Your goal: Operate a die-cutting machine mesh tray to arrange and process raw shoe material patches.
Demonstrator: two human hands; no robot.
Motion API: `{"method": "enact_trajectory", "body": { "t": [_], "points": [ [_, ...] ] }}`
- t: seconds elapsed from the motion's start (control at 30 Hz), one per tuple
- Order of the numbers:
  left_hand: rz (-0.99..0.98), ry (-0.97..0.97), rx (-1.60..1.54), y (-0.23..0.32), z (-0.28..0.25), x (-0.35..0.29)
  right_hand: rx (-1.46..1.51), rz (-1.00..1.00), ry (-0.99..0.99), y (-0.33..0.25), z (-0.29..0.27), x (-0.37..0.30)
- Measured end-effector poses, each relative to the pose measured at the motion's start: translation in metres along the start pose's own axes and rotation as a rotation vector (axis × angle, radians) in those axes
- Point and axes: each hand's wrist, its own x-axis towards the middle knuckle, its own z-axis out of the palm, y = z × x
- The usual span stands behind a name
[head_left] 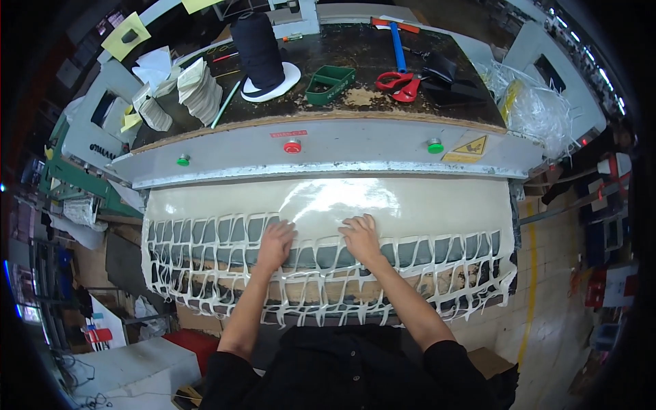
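Note:
A cream, glossy sheet (212, 197) lies flat on the machine bed. Its near part is cut into a lattice of thin strips (410, 275), with rows of rectangular holes and a ragged front edge hanging at the bed's edge. My left hand (277, 244) rests palm down where the lattice meets the uncut part, fingers stretched forward. My right hand (360, 237) lies on the same border a little to the right, fingers spread. Both hands touch the sheet. Through the holes grey and worn brown surfaces show.
Behind the sheet, a grey machine beam (362, 150) carries a red button (292, 146) and two green ones. On its dark top sit a black thread cone (257, 51), a green tray (329, 85), red scissors (403, 86) and stacked pale pieces (199, 92). White strips in clear plastic (540, 113) hang right.

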Motion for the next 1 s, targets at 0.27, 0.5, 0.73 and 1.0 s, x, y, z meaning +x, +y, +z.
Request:
{"method": "enact_trajectory", "body": {
  "t": [0.27, 0.5, 0.73, 1.0],
  "points": [
    [0.068, 0.061, -0.193, 0.005, 0.050, 0.024, -0.233, 0.125, 0.101, 0.024, -0.021, -0.018],
    [0.059, 0.066, -0.123, -0.039, 0.063, 0.007, -0.226, 0.109, 0.059, 0.018, 0.026, 0.002],
    [-0.123, -0.354, -0.218, -0.033, -0.018, 0.093, -0.146, 0.133, 0.104, 0.026, 0.037, 0.009],
    [-0.022, -0.044, 0.053, -0.111, 0.023, 0.102, -0.194, -0.005, 0.006, 0.011, 0.032, 0.016]
  ]
}}
